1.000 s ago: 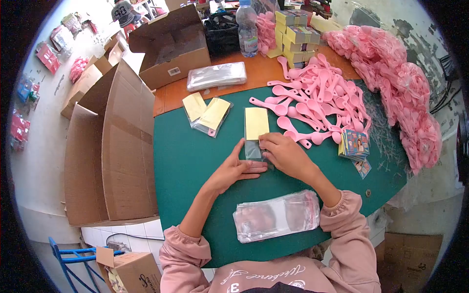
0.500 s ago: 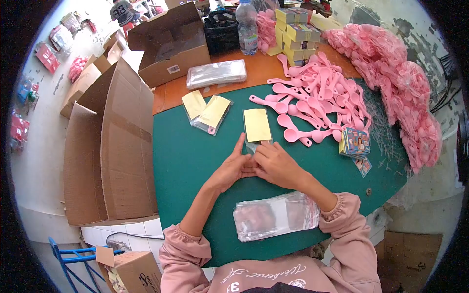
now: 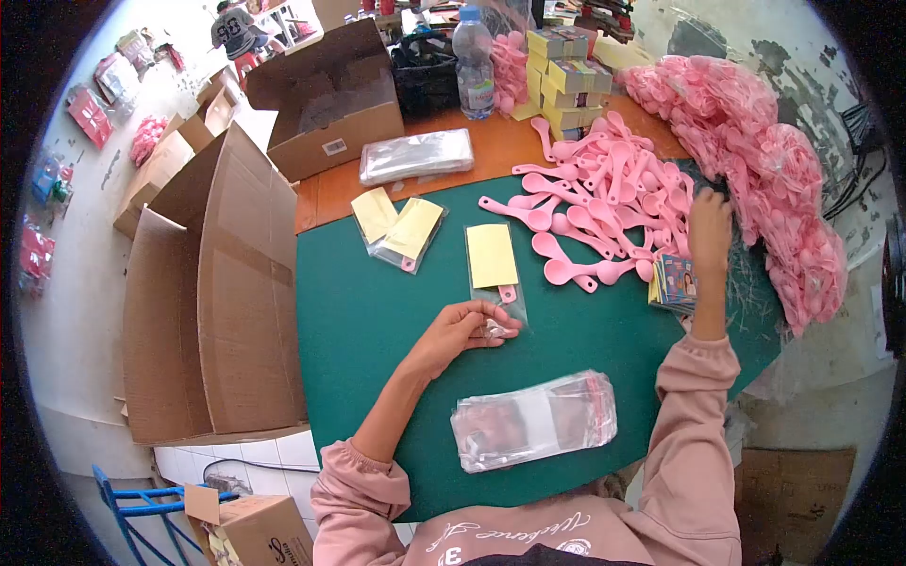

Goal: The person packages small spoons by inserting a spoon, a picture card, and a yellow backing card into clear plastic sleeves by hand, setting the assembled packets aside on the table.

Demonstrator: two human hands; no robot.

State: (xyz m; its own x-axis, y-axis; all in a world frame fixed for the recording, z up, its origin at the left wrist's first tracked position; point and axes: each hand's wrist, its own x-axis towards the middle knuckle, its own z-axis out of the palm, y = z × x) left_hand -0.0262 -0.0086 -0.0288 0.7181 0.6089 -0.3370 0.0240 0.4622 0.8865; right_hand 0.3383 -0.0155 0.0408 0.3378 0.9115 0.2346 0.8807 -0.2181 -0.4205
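A clear plastic bag (image 3: 521, 307) with a yellow card (image 3: 492, 257) and a pink spoon handle showing below the card lies on the green table top. My left hand (image 3: 464, 332) is at its near end, fingertips pinched on the crumpled clear plastic there. Over the right edge of the pink spoon pile (image 3: 613, 203) is my right hand (image 3: 710, 231), its fingers curled; whatever they hold is hidden. Just below that hand sits a stack of printed cards (image 3: 675, 281). Two filled bags (image 3: 413, 229) with yellow cards lie at the upper left of the table.
Empty clear bags (image 3: 533, 420) lie in a stack close to my body, and another bag stack (image 3: 415, 157) sits at the back. Thin clear strips (image 3: 750, 283) litter the right side beside bagged pink spoons (image 3: 788, 170). Cardboard boxes (image 3: 250, 283) stand left; a water bottle (image 3: 475, 66) stands behind.
My right hand has left the bag and moved right and away, to the spoon pile's right edge. My left hand stays at the bag's near end, its fingers now drawn together.
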